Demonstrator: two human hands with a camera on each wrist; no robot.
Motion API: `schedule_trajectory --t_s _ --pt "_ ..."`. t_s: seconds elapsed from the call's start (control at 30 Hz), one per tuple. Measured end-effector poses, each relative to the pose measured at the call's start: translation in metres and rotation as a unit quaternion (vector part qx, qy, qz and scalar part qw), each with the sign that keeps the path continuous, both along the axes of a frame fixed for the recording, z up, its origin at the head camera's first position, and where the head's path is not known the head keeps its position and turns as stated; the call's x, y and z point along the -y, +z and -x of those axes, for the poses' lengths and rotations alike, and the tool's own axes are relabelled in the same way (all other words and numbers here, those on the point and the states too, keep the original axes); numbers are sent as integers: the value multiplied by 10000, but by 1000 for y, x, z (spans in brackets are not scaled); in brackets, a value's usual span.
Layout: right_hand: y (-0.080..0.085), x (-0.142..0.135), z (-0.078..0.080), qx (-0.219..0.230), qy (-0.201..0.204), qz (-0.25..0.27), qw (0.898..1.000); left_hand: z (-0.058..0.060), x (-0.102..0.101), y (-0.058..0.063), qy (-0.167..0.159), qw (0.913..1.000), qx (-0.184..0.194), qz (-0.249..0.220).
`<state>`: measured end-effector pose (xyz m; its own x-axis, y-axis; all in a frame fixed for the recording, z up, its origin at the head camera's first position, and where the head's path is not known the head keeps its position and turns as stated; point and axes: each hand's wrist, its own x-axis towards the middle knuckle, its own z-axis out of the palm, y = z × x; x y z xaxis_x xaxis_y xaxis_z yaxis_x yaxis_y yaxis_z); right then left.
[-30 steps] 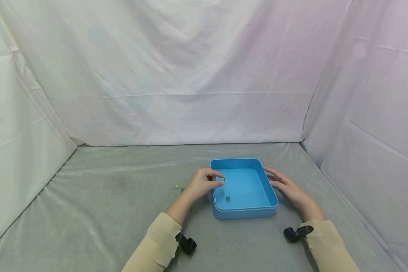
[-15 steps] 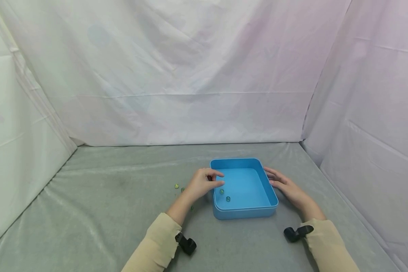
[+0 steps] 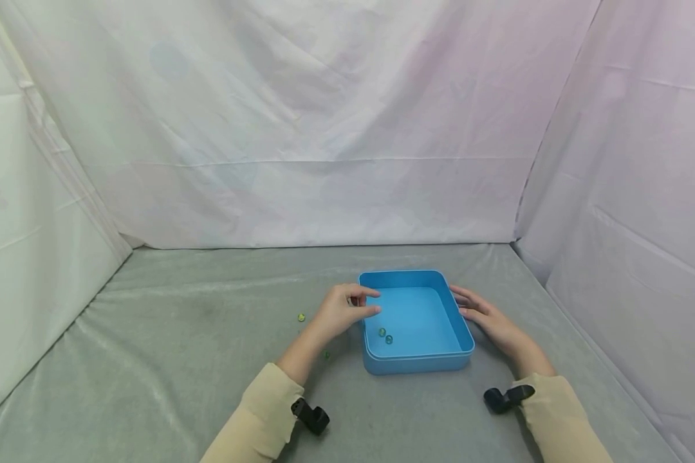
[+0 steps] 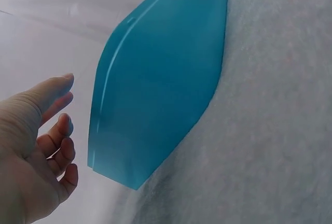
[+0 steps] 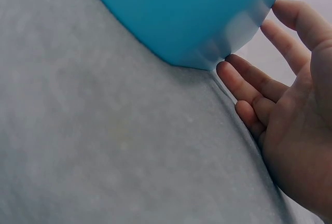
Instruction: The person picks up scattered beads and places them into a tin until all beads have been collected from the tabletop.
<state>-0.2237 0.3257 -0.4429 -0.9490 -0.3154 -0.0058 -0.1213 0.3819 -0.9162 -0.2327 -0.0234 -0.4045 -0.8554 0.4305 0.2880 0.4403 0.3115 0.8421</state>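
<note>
left hand [image 3: 344, 308]: empty, thumb apart | right hand [image 3: 491, 323]: touches blue box [image 3: 417, 364], fingers loose | yellow-green marble [image 3: 301, 317]: seemingly round, lies leftward, nearer left hand

Smooth bright-blue square box with rounded corners [image 3: 425, 318] is sitting flat, open side up, on the grey cloth surface [image 3: 179, 360]. Two small see-through greenish marbles [image 3: 382, 332] are inside, pretty much side by side near its front left corner, while a little yellow-green marble [image 3: 301, 317] and a little round green marble [image 3: 327, 355] lie outside, off to the left.
</note>
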Motion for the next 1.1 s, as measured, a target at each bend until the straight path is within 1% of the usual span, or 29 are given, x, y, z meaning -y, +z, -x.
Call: schedule_trajectory --t_s 0.23,0.43,0.53,0.7,0.8,1.1 --pt "-1 0 0 8 -30 31 10000 -6 7 7 -46 10000 34 -2" --pt "-1 1 0 31 -16 49 10000 -5 17 5 133 9997 183 -50" --pt "-1 0 0 39 -24 57 10000 -4 24 4 207 9996 160 -64" --pt "-1 1 0 37 -45 51 10000 -2 36 3 245 9996 103 70" --pt "-1 1 0 28 -49 43 10000 -1 43 3 296 9992 162 191" --pt "-1 0 0 0 -8 27 10000 -3 62 5 382 9984 286 317"
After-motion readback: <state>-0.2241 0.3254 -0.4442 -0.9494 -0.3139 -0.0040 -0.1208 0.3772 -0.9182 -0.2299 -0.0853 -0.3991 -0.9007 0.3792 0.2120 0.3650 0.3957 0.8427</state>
